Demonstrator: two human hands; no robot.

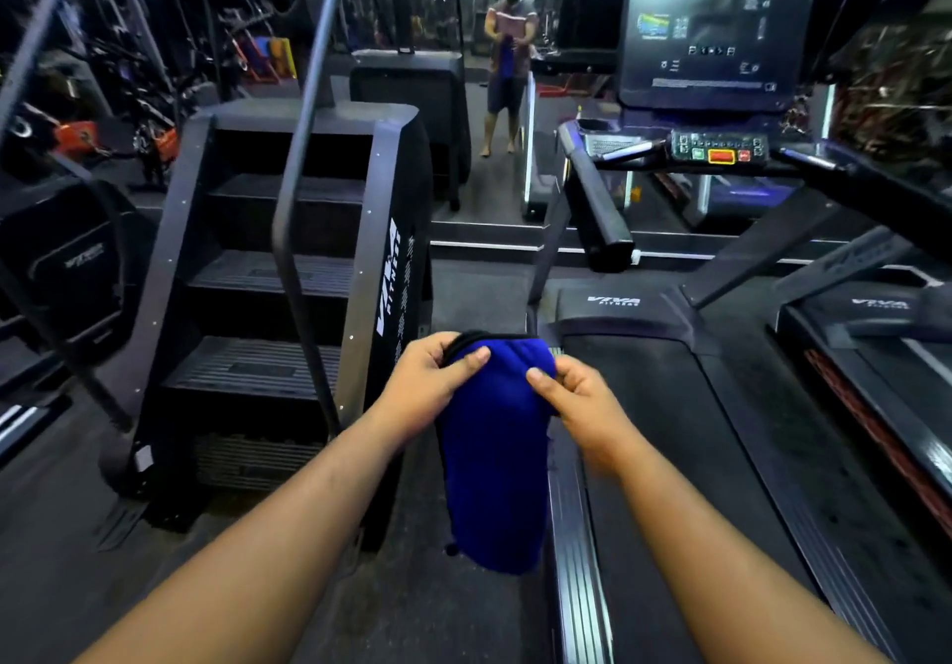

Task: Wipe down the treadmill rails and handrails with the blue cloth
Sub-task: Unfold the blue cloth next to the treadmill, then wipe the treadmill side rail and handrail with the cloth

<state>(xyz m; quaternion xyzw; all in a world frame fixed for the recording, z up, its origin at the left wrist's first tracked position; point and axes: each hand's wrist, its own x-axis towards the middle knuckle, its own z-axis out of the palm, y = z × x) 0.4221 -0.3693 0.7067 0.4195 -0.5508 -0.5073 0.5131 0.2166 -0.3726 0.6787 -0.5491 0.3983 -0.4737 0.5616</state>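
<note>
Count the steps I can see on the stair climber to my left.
4 steps on the stair climber: top, second, third, bottom. A handrail crosses them, and more may be hidden below.

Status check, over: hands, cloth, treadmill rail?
Left hand and right hand both pinch blue cloth, hanging free. Treadmill side rail untouched. Nothing in the way.
</note>
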